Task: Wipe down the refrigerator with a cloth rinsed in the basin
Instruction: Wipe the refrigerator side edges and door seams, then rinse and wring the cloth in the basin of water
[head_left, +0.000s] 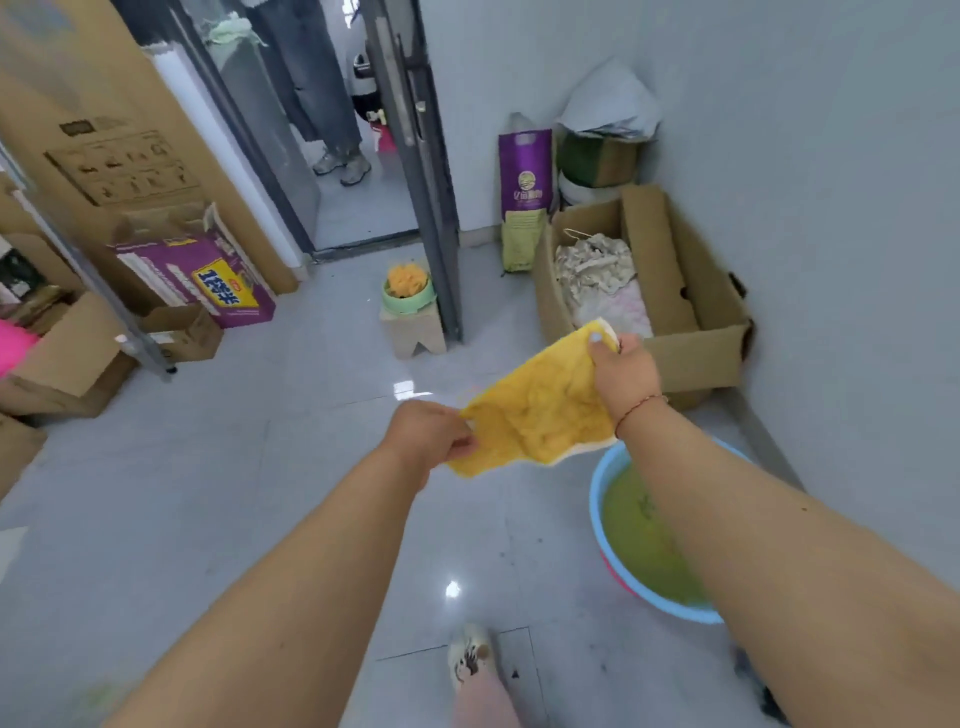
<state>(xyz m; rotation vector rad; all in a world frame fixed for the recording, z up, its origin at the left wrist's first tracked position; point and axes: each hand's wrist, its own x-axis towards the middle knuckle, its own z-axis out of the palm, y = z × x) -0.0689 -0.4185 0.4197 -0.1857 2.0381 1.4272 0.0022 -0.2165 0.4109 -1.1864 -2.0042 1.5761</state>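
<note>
Your left hand (431, 434) and right hand (626, 371) pinch the yellow cloth (540, 410), fingers clamped on its corners. The basin (597, 499) sits below. Next, find the fridge.

At left of the frame, a purple box (208, 275) carries a yellow label with large blue Chinese characters, too tilted to read surely. The purple bag (524, 197) at upper centre bears a round emblem and small illegible print.

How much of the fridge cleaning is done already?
The yellow cloth is out of the blue basin, so rinsing looks done, though I can't see if it's wet. Right now the left hand and right hand pinch its corners, spreading it. Wiping is left: no refrigerator shows in this view.
</note>
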